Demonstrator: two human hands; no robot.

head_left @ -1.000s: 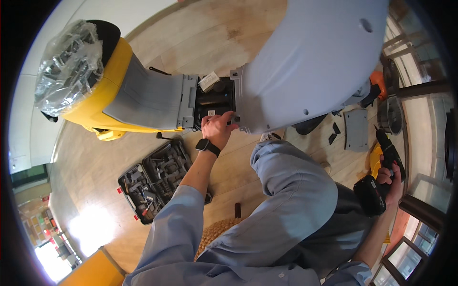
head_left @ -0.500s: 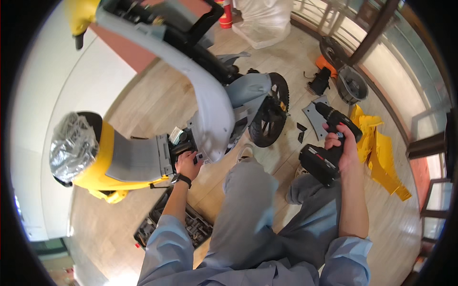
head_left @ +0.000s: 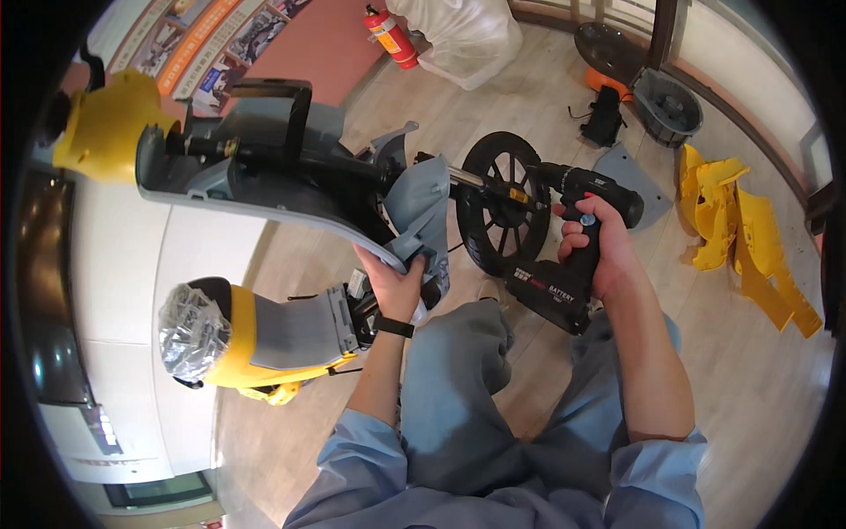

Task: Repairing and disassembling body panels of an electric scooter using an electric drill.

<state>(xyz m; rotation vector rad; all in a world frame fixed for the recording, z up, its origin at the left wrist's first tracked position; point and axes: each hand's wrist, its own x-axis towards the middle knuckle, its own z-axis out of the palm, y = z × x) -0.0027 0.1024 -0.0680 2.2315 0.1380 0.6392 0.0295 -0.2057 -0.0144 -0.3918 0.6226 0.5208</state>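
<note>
My left hand (head_left: 395,280) grips the lower edge of a grey plastic front panel (head_left: 423,201) on a partly dismantled scooter. My right hand (head_left: 606,257) holds a black cordless drill (head_left: 548,296) upright by its handle, its chuck beside the front wheel (head_left: 480,238). Higher at left are the scooter's yellow front housing (head_left: 106,123) and exposed black steering column. Below lies the grey footboard (head_left: 293,328), with dark components exposed at its front end, and a yellow rear body (head_left: 242,322) whose seat is wrapped in clear plastic (head_left: 189,328).
Yellow body parts (head_left: 749,247), a grey panel (head_left: 636,181), a grey tub (head_left: 665,106), a dark oval part (head_left: 610,48) and a black component (head_left: 601,119) lie at right. A red extinguisher (head_left: 392,40) stands beside a plastic-wrapped bundle (head_left: 467,40) along the wall.
The view has swung toward the scooter's front. My left hand has moved from the footboard's open section up to the front panel. The drill has risen toward the wheel.
</note>
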